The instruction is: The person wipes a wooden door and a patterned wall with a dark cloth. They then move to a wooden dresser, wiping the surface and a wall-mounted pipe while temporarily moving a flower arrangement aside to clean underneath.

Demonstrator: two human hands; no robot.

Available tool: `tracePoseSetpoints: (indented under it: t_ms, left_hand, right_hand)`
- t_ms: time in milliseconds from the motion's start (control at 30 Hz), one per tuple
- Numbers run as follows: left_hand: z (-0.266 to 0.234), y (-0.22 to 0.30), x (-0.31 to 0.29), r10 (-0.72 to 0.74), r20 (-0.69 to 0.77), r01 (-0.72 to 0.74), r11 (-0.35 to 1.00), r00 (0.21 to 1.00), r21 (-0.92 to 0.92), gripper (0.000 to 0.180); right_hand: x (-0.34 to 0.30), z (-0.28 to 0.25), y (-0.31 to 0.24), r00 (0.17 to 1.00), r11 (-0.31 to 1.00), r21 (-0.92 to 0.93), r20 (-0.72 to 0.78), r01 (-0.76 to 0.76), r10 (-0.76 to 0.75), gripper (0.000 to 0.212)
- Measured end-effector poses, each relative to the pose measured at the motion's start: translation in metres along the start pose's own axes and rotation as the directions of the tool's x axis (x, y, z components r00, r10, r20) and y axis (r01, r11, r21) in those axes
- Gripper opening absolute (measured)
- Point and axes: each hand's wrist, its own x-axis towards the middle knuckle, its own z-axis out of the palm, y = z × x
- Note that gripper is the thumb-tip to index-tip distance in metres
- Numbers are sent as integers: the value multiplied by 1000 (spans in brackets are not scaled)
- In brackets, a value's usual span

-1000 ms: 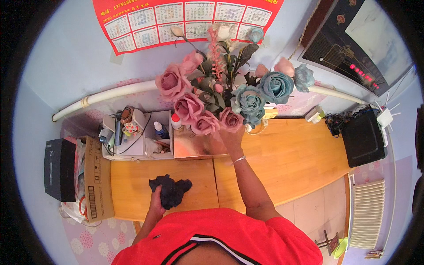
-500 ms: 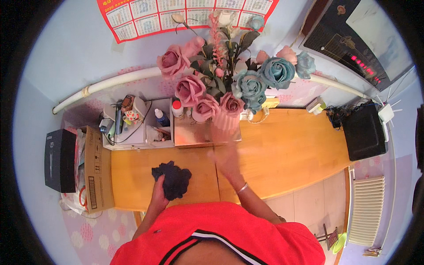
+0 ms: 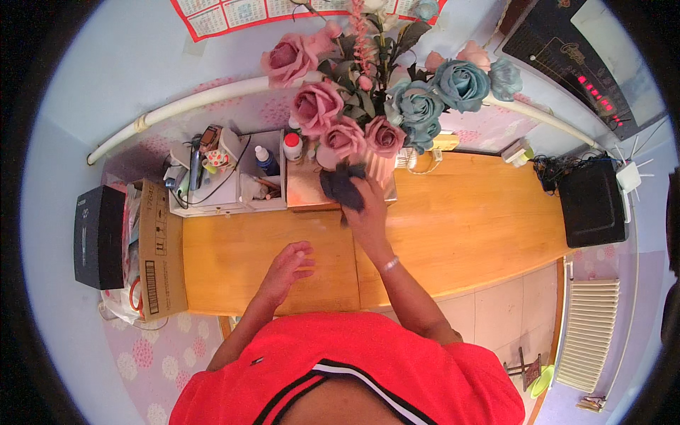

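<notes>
A dark navy cloth (image 3: 341,188) is bunched in my right hand (image 3: 368,214), held up against the pink ribbed vase (image 3: 380,168). Pink and blue artificial roses (image 3: 415,106) fill the vase and hang over its rim. The vase stands on or by a shiny copper-coloured box (image 3: 303,190); the cloth hides part of both. Lower and to the left, my left hand (image 3: 287,269) hovers over the wooden table, fingers apart and holding nothing.
A white organizer (image 3: 227,205) with bottles and small items stands left of the copper-coloured box. Farther left are a cardboard box (image 3: 161,248) and a black box (image 3: 99,237). A black device (image 3: 591,202) with cables and a white router (image 3: 628,177) sit at the right end.
The navy cloth has passed from my left hand to my right and moved up to the vase. My left hand has let go and opened. The view has shifted slightly.
</notes>
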Motion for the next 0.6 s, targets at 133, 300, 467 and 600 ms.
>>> tracePoseSetpoints:
  t_ms: [133, 300, 467, 600]
  left_hand:
    - [-20, -14, -20, -93, -68, 87, 993, 993, -83, 38]
    - [-52, -25, -39, -107, -70, 100, 989, 992, -107, 35]
    - [-103, -28, -62, -12, -166, 9, 1000, 986, -19, 32]
    - [-146, -36, -86, -21, -296, 7, 999, 955, -49, 34]
  right_hand:
    - [-4, 61, 16, 991, 797, -602, 129, 52, 32, 50]
    - [-27, 120, -4, 944, 795, -530, 292, 296, -157, 39]
    - [-10, 91, 2, 947, 687, -705, 311, 176, 76, 37]
    - [3, 81, 10, 993, 603, -794, -11, -80, 117, 21]
